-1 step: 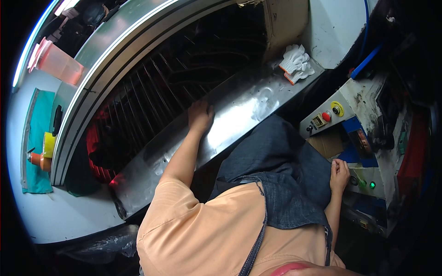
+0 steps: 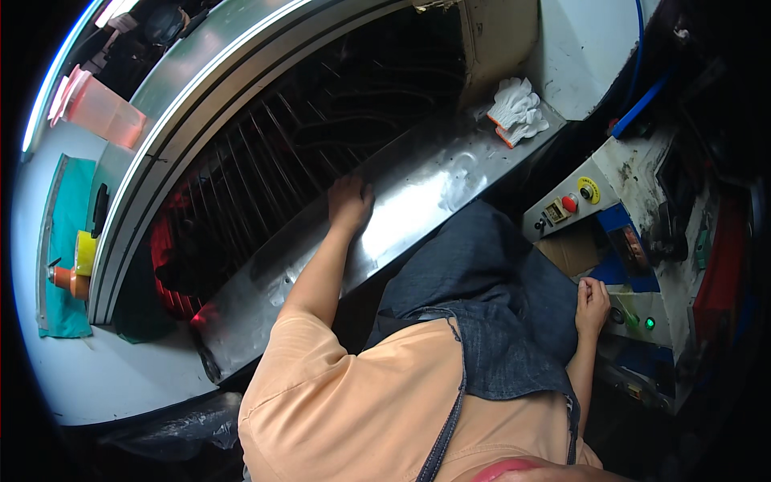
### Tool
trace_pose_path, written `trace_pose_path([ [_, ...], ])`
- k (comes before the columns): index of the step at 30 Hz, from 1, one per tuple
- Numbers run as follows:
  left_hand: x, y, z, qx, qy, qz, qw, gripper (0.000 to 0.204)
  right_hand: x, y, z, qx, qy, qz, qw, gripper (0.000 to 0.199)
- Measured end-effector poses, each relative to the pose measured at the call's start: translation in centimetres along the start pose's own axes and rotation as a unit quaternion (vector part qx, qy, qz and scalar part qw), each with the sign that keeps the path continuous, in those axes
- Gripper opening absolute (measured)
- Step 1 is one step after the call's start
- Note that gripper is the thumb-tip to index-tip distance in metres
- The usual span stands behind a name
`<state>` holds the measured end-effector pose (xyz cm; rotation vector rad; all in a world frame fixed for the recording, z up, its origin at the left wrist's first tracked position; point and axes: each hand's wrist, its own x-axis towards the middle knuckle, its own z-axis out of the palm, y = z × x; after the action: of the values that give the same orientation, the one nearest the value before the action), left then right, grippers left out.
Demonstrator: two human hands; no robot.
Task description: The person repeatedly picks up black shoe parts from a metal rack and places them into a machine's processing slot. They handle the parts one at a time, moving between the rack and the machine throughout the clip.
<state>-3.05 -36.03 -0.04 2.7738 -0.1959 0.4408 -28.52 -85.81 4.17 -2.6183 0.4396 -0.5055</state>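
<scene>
My left hand [image 2: 350,202] rests on the inner edge of a shiny metal ledge [image 2: 414,205], its fingers slightly bent over the rim and partly lost in shadow. It seems to hold nothing. Just beyond it lies a dark machine bed [image 2: 273,145] with rows of thin slats and dark curved shapes. At the right, my right hand [image 2: 593,305] hangs beside a control panel [image 2: 641,304] with a dark round knob and a lit green button [image 2: 650,323]. Its fingers are loosely bent and somewhat apart, with nothing visible in them.
White gloves [image 2: 516,111] with orange cuffs lie on the ledge's far right end. A red button [image 2: 570,202] sits on an upper panel. At the left are a pink plastic jug [image 2: 100,108], a teal cloth pouch [image 2: 66,249] and an orange-handled tool [image 2: 68,281]. Cardboard [image 2: 569,247] shows inside the cabinet.
</scene>
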Motion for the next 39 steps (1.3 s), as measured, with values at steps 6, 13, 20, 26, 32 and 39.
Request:
trace_pose_path([
  [6, 0.07, -0.09, 0.07, 0.005, -0.004, 0.000, 1.000, 0.040, 0.06, -0.04, 0.04, 0.002, -0.002, 0.001, 1.000, 0.015],
  [13, 0.08, -0.07, 0.02, 0.001, -0.001, 0.006, 1.000, 0.041, 0.13, -0.16, -0.11, 0.004, -0.004, 0.001, 1.000, 0.014],
  [20, 0.16, -0.25, 0.21, 0.007, 0.005, 0.007, 1.000, 0.040, 0.13, -0.03, -0.04, -0.004, -0.005, 0.005, 1.000, 0.014],
  [26, 0.14, -0.17, 0.13, -0.007, 0.002, -0.003, 1.000, 0.034, 0.12, -0.25, 0.02, 0.001, 0.001, 0.003, 1.000, 0.014],
  [32, 0.17, -0.29, 0.26, -0.019, 0.007, -0.001, 1.000, 0.027, 0.02, -0.06, 0.11, 0.010, 0.003, 0.006, 1.000, 0.014],
  [39, 0.07, -0.46, 0.67, -0.010, 0.041, 0.017, 0.999, 0.026, 0.02, 0.13, 0.18, -0.003, 0.003, 0.002, 1.000, 0.014],
])
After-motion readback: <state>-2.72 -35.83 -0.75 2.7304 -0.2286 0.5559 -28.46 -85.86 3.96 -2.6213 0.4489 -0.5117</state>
